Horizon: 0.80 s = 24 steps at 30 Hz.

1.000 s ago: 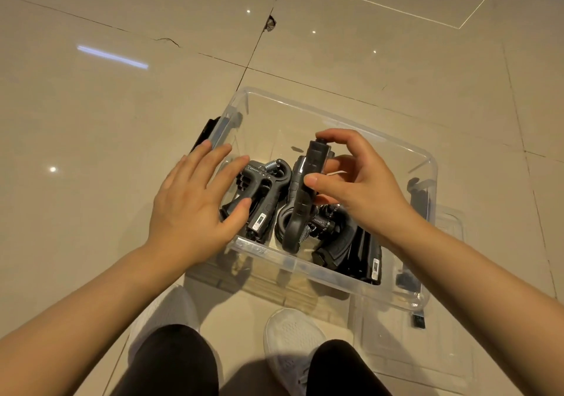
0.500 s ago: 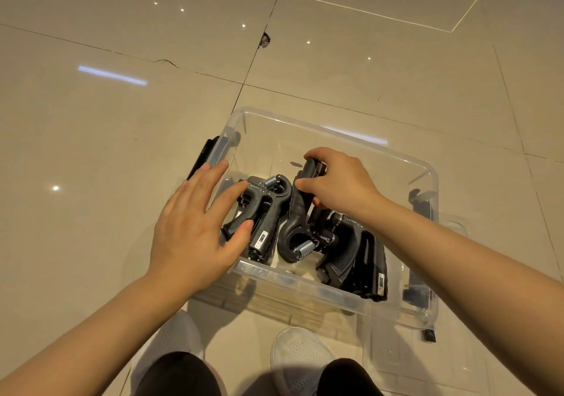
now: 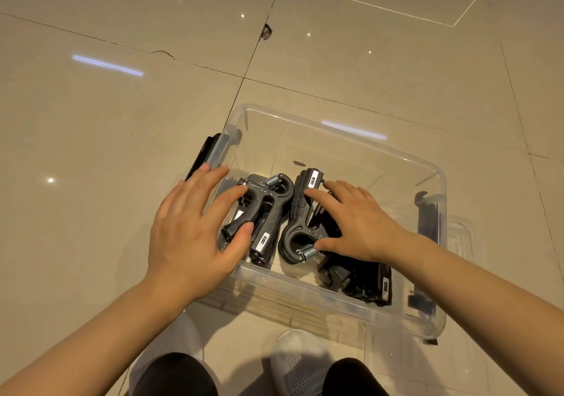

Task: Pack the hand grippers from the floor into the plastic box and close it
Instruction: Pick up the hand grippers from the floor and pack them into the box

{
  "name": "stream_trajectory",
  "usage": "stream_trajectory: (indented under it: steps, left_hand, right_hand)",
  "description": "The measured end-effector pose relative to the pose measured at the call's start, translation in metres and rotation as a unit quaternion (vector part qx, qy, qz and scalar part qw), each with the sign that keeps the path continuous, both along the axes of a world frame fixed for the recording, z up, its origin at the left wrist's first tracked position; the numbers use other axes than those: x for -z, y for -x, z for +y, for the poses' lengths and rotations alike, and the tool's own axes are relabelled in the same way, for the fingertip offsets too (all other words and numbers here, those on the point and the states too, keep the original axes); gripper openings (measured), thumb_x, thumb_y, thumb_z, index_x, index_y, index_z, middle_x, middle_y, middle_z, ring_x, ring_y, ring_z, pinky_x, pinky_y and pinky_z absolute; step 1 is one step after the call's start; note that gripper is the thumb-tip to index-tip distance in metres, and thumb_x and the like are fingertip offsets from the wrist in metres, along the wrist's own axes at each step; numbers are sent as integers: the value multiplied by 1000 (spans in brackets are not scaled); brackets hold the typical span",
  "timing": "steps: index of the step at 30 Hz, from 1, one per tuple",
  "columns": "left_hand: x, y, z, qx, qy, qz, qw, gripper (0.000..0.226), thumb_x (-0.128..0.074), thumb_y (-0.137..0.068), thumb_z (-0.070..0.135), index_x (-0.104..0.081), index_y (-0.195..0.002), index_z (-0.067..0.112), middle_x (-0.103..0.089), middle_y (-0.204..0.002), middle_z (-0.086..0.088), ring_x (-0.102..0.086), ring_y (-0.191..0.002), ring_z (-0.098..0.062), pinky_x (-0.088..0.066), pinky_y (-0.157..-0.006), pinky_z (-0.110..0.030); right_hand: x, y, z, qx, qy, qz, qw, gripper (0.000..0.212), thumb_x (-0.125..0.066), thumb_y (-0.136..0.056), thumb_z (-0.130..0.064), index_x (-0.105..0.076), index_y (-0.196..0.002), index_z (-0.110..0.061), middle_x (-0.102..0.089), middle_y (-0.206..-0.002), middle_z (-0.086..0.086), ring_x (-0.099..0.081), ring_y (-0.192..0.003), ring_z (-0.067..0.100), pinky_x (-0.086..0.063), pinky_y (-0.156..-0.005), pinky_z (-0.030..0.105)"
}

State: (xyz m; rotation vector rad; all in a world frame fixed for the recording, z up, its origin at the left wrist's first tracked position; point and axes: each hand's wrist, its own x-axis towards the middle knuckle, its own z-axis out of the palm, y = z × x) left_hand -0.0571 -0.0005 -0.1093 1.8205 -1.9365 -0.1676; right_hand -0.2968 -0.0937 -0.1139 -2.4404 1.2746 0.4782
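Observation:
A clear plastic box (image 3: 335, 128) stands open on the tiled floor in front of me. Several black hand grippers with steel springs lie inside: one at the left (image 3: 270, 205), one in the middle (image 3: 297, 212), and a stack at the near right (image 3: 370, 282). My left hand (image 3: 195, 231) rests with spread fingers over the box's left wall, its thumb beside the left hand gripper. My right hand (image 3: 355, 221) lies flat inside the box, its straight fingers touching the middle hand gripper and covering those behind it.
Black latches hang on the box's left side (image 3: 207, 154) and right side (image 3: 427, 221). A clear lid (image 3: 462, 234) lies on the floor under and right of the box. My white shoes (image 3: 300, 362) are just in front of it. A chipped tile joint (image 3: 267, 33) lies farther off.
My right hand lowered the upright hand gripper into the box, laid it flat and let go of it; its fingers now spread over it. My left hand stayed on the box's left wall.

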Motion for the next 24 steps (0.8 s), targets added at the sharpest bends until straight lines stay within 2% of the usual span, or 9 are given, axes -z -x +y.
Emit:
stream_trajectory:
  steps: [4, 13, 15, 19, 24]
  left_hand:
    - [0, 0, 1, 0, 0, 2, 1000, 46, -46, -83, 43, -63, -118, 19, -50, -135, -7, -40, -131, -27, -39, -99, -49]
    - [0, 0, 2, 2, -15, 5, 1000, 45, -45, -84, 43, -63, -118, 19, -50, -135, -5, -36, -134, -25, -36, -100, -45]
    - [1, -1, 2, 6, -15, 6, 1000, 44, -45, -85, 42, -63, -118, 20, -50, -136, -5, -35, -135, -25, -35, -100, -45]
    - [2, -1, 3, 12, -12, 9, 1000, 43, -45, -87, 40, -62, -121, 21, -48, -138, -4, -33, -136, -25, -36, -101, -46]
    - [1, 0, 2, 10, -12, 14, 1000, 43, -45, -85, 41, -64, -119, 21, -49, -137, -3, -33, -136, -25, -37, -99, -46]
  right_hand:
    - [-3, -2, -4, 2, -20, -20, 1000, 90, -65, -81, -50, -7, -149, -36, -12, -156, 10, -11, -143, 25, -13, -115, 36]
    - [10, 12, 0, -35, 0, -81, 996, 74, -59, -88, -44, -17, -148, -35, -24, -151, 1, -19, -140, 17, 3, -115, 41]
    - [12, 14, -4, -37, 11, -96, 995, 70, -60, -88, -40, -23, -147, -33, -28, -150, 0, -23, -139, 18, 0, -117, 41]
    - [6, 12, -19, -35, 5, -97, 995, 68, -62, -86, -41, -29, -145, -30, -36, -146, -1, -31, -133, 18, -18, -116, 41]
    - [2, 11, -16, -58, 26, -60, 996, 76, -63, -82, -49, -25, -146, -33, -39, -143, -5, -31, -133, 15, -16, -112, 34]
